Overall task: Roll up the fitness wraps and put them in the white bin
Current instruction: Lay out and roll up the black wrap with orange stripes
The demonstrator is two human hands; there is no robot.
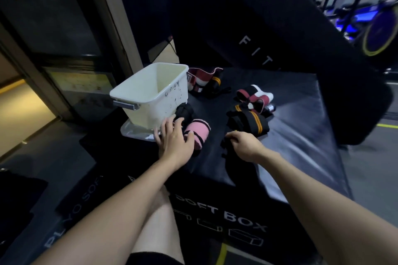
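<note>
Pinching the black end of a wrap, the right hand (244,145) has its fingers curled down on dark fabric at the near edge of the black wrap with orange stripes (247,123); its grip is narrow and holding that strip. The left hand (174,139) lies with fingers spread and nearly straight across a pink and black wrap (197,134), a wide grip pressing on it rather than closing round it, fingertips close to the white bin (150,92). Wraps counted: five bundles show, namely the pink one, the orange-striped black one, a small black roll (183,112) against the bin's wall, a maroon and white one (255,98) further back, and a maroon, white and black heap (204,80) behind the bin. One bin, tilted, stands on a clear lid (133,132) at the left corner, with nothing visible inside. All rest on a black padded plyo box (301,127) printed "SOFT BOX". A large black pad (269,34) leans behind, and gym machines (366,6) fill the far right
</note>
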